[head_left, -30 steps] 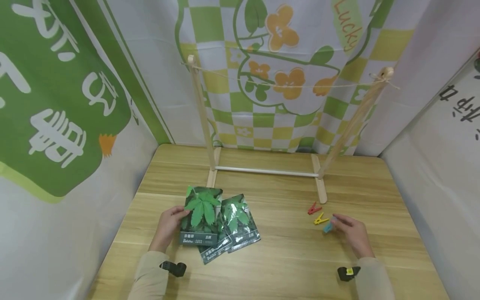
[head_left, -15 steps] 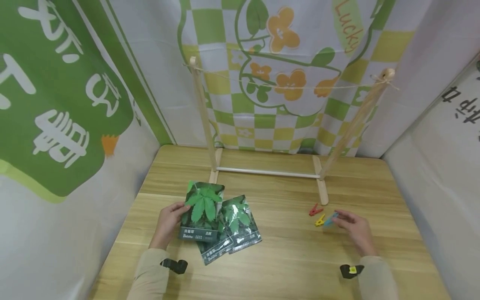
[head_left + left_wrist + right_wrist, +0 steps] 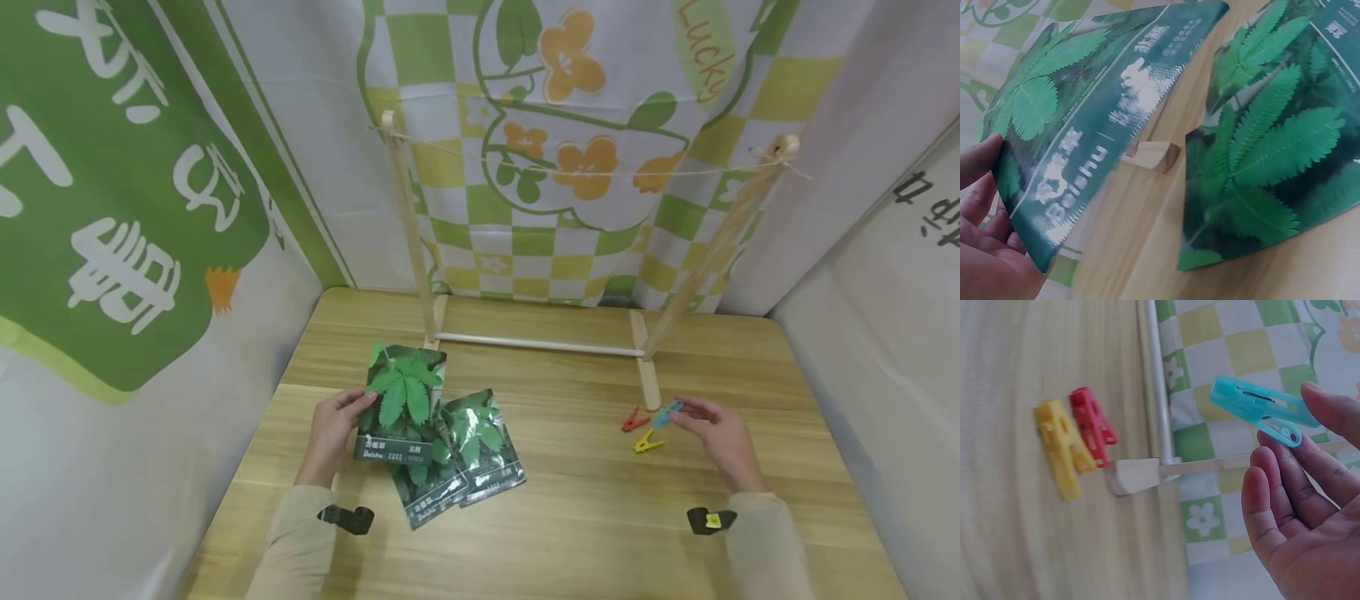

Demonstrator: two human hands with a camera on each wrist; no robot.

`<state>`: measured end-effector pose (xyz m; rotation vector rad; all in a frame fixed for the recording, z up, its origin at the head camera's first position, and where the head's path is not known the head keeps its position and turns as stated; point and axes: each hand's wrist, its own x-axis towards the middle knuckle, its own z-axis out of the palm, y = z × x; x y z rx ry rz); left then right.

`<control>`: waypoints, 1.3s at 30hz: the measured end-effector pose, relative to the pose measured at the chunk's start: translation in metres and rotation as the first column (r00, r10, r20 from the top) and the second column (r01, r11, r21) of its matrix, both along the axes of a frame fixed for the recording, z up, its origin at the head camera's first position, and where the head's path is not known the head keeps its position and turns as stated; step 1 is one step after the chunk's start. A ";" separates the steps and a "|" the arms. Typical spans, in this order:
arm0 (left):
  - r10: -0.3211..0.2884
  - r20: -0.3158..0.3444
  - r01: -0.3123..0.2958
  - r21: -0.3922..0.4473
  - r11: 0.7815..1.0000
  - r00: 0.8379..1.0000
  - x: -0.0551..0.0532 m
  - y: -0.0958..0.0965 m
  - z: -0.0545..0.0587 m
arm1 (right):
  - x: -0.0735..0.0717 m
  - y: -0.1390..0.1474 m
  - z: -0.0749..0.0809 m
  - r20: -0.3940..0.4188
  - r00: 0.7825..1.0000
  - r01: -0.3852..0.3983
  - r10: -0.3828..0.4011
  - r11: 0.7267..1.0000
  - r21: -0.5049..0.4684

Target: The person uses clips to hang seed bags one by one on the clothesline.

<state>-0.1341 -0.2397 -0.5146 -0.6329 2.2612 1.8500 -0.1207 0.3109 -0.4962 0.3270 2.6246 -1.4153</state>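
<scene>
In the head view my left hand (image 3: 330, 429) pinches a green leaf-printed seed packet (image 3: 401, 396) by its left edge. The left wrist view shows this packet (image 3: 1079, 119) tilted and raised off the wood, thumb on its front. Two similar packets (image 3: 487, 446) lie overlapping on the table just right of it. My right hand (image 3: 722, 442) pinches a light-blue clothespin (image 3: 1263, 406) between thumb and fingers by its handle end, with its other end pointing away from the hand. A red clothespin (image 3: 634, 420) and a yellow clothespin (image 3: 647, 443) lie on the table nearby.
Behind the packets stands a wooden frame with a left post (image 3: 408, 225), a right post (image 3: 716, 250), a thin string (image 3: 585, 174) tied between their tops and a white rod (image 3: 536, 343) low down. A patterned curtain (image 3: 525, 267) hangs behind the table (image 3: 570, 533).
My left hand has moved the seed packet up and away from the other two. The right hand has lifted the blue clothespin away from the yellow one, toward the frame's right foot.
</scene>
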 end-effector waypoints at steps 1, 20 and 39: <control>0.002 -0.005 -0.002 0.004 1.000 1.000 -0.001 0.000 0.002 | -0.001 0.000 0.003 -0.006 1.000 -0.001 0.001 1.000 -0.005; 0.052 -0.093 -0.054 -0.018 0.998 0.994 -0.016 0.003 0.031 | -0.020 -0.013 0.042 -0.240 0.971 -0.023 0.006 0.997 -0.067; 0.076 -0.193 -0.071 0.034 0.997 0.978 -0.038 0.003 0.071 | -0.031 -0.021 0.078 -0.366 0.929 -0.081 0.060 0.996 -0.040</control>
